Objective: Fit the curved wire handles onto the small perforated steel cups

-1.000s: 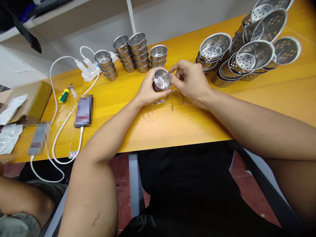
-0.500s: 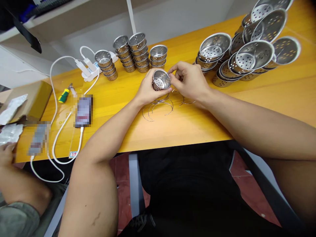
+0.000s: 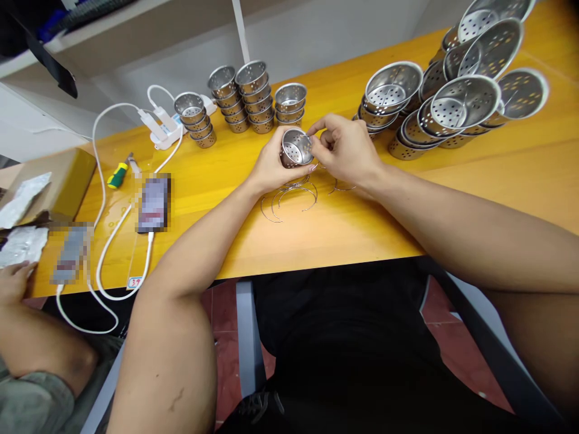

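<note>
My left hand (image 3: 270, 163) is wrapped round a small perforated metal cup (image 3: 297, 148), its open mouth tilted towards me. At the cup's right rim, my right hand (image 3: 347, 147) has thumb and forefinger pinched together; whatever is between them is too small to make out. Several thin curved wires (image 3: 302, 189) lie on the table just below the cup. More wire (image 3: 340, 187) shows under my right hand, partly hidden by it.
Stacked perforated cups (image 3: 253, 93) stand behind my left hand; larger perforated cups (image 3: 465, 105) are piled at right. A power strip (image 3: 168, 129), white cables, a green-yellow screwdriver (image 3: 117, 175), a phone (image 3: 154, 204) and a cardboard box (image 3: 67, 187) are left. A co-worker's hand (image 3: 13, 282) rests at the far left.
My hands and the cup have hardly moved. At the far left, the clear plastic packet by the co-worker's hand has shifted slightly right.
</note>
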A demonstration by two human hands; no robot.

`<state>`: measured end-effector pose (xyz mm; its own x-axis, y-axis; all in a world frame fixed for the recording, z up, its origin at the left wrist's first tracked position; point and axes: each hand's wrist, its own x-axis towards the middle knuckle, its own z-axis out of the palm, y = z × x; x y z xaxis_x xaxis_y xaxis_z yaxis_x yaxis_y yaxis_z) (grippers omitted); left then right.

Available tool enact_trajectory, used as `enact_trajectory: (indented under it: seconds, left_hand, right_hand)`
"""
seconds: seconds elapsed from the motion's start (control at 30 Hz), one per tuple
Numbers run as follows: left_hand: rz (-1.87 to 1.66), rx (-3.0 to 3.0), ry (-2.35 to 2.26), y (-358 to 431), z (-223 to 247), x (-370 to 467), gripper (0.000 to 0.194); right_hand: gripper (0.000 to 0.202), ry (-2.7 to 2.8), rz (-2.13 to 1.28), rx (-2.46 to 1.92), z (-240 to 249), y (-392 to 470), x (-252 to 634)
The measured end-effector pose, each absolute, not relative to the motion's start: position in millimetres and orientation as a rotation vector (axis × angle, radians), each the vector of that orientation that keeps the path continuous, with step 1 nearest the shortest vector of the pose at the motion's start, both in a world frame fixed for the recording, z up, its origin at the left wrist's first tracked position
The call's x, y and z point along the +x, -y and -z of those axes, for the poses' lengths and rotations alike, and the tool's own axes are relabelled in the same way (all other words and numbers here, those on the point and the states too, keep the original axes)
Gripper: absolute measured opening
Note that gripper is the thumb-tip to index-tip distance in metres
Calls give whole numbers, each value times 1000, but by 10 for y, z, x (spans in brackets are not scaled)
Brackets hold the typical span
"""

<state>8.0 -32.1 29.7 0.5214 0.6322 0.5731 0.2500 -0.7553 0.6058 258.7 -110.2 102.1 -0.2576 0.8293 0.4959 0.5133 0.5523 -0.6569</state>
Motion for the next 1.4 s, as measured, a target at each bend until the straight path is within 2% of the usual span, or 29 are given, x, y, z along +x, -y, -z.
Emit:
enact_trajectory:
  seconds: [0.2, 0.37, 0.53, 0.63, 0.77, 1.03, 1.17, 1.4]
  left_hand:
    - [-1100, 2319, -666, 333, -303, 67, 122]
    - [-1081, 2310, -637, 359, -311, 72, 124]
    - [-1077, 2305, -652, 391, -377, 67, 116]
    - [-1054, 2304, -636, 410, -407, 58, 122]
    - [-1040, 2290, -661, 436, -408, 60, 127]
    - [-1103, 2107, -757, 416, -453, 54, 111]
    - [-1087, 2012, -783, 396, -521, 3, 106]
    - [-1030, 1972, -751, 370, -499, 10, 110]
  right_hand:
    - [12, 1918, -467, -1071, -1008, 1096, 2589]
    - [19, 1911, -464, -1120, -1018, 1088, 2595]
    - [21, 1903, -503, -1086, -1036, 1119, 2578]
    - [24, 1858, -550, -1065, -1026, 1136, 2560]
    - [34, 1794, -628, -1031, -990, 1120, 2542]
    - [69, 1723, -877, -871, -1115, 1108, 2557]
    - [75, 1709, -947, -839, -1211, 1183, 2549]
    - [77, 1692, -983, -834, -1264, 1236, 2516]
